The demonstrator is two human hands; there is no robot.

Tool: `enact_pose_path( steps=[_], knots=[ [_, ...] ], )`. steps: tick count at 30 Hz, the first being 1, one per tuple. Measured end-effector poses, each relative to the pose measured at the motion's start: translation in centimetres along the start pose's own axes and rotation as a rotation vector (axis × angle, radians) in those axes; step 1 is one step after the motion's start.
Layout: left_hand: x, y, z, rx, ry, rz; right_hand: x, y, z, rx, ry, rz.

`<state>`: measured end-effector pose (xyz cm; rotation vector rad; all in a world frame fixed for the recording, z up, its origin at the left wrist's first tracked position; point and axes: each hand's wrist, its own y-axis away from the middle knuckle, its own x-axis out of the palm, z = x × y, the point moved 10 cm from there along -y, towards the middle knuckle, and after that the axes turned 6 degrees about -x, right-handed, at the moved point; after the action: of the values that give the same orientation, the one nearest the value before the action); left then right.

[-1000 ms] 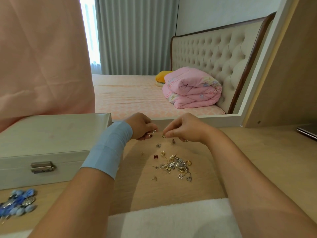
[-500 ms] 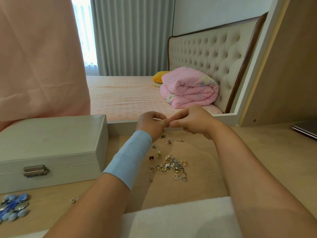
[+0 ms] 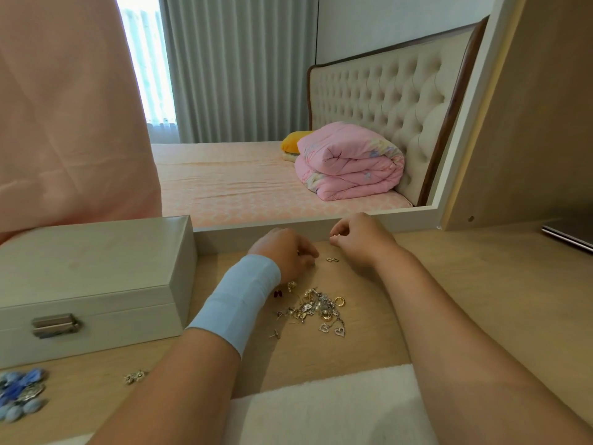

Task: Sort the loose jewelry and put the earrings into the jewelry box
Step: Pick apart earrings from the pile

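A tangle of small gold and silver jewelry [image 3: 316, 308] lies on the wooden tabletop, with two heart pendants at its near edge and a gold ring [image 3: 339, 301] at its right. A pair of small earrings [image 3: 332, 259] lies apart behind the pile. My left hand [image 3: 288, 253], a blue band on its wrist, is down on the table with fingertips pinched at a tiny piece. My right hand [image 3: 359, 237] hovers just to the right, fingers closed on a small gold earring. The closed white jewelry box [image 3: 90, 284] stands to the left.
Blue bead jewelry [image 3: 19, 393] and a small silver piece [image 3: 134, 377] lie at the front left. A white fluffy cloth [image 3: 321, 409] covers the near edge. A mirror frame [image 3: 321, 221] runs along the back. A laptop edge [image 3: 568, 234] sits at far right.
My hands, joined in the air half a second ago, have parted. The left one dropped to the table behind the pile; the right one moved slightly right, still holding a small piece.
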<state>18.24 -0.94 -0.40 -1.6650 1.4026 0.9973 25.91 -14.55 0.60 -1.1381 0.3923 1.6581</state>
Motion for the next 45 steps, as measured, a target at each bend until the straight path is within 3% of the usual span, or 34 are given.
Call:
enact_pose_path(
  steps=[6,19,22,26,32,40,45],
  knots=[
    [0.0,0.1,0.3,0.008,-0.023,0.05,2.4,-0.1,-0.1,0.04,0.069,0.084],
    [-0.5,0.5,0.8,0.024,-0.102,0.197,0.8,-0.2,0.9,0.0,-0.037,0.16],
    [-0.9,0.6,0.8,0.029,-0.054,0.185,0.3,0.9,3.2,-0.061,0.017,0.373],
    [-1.5,0.8,0.1,0.068,0.027,0.166,2.0,3.8,4.7,0.023,0.182,0.736],
    [-1.4,1.5,-0.3,0.102,0.117,0.131,4.0,6.2,3.9,0.184,0.356,0.932],
    [-0.2,1.6,-0.4,0.118,0.24,0.148,3.9,5.3,3.6,0.192,0.254,0.818],
    [-0.6,1.7,-0.4,0.129,0.329,0.114,2.2,3.0,4.2,0.12,-0.011,0.549]
  ],
)
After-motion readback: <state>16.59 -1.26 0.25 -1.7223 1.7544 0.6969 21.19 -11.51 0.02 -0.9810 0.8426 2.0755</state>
